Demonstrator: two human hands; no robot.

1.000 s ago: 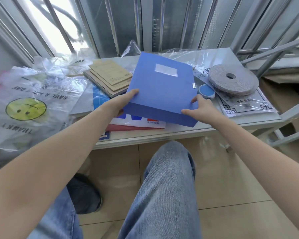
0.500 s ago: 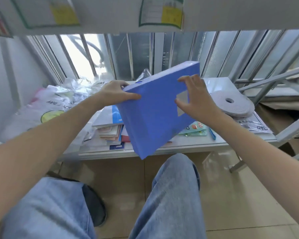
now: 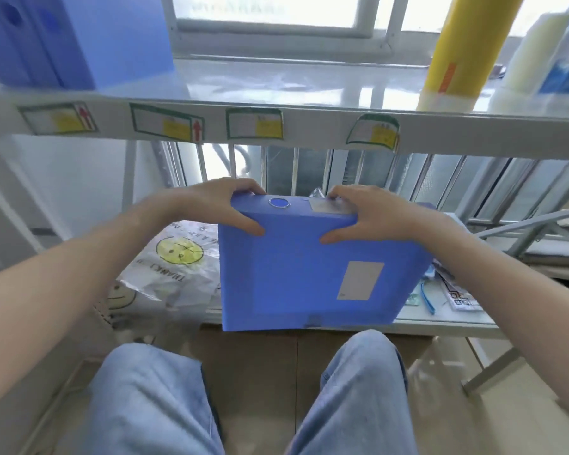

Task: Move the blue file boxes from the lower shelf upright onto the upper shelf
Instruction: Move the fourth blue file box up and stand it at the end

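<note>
I hold a blue file box (image 3: 296, 274) upright in the air in front of the lower shelf (image 3: 440, 318), its spine with a round finger hole facing up. My left hand (image 3: 224, 205) grips its top left corner and my right hand (image 3: 368, 215) grips its top right. The box hangs below the front rail of the upper shelf (image 3: 276, 90). Other blue file boxes (image 3: 63, 37) stand upright at the far left of the upper shelf.
A yellow roll (image 3: 463, 44) and white and blue packages (image 3: 555, 50) stand at the right of the upper shelf. A smiley plastic bag (image 3: 168, 267) and papers with a blue pen (image 3: 427, 298) lie on the lower shelf. My knees are below.
Both hands lifted the box off the lower shelf's pile and turned it upright, raising it toward the upper shelf. My view tilted up, bringing the upper shelf into sight.
</note>
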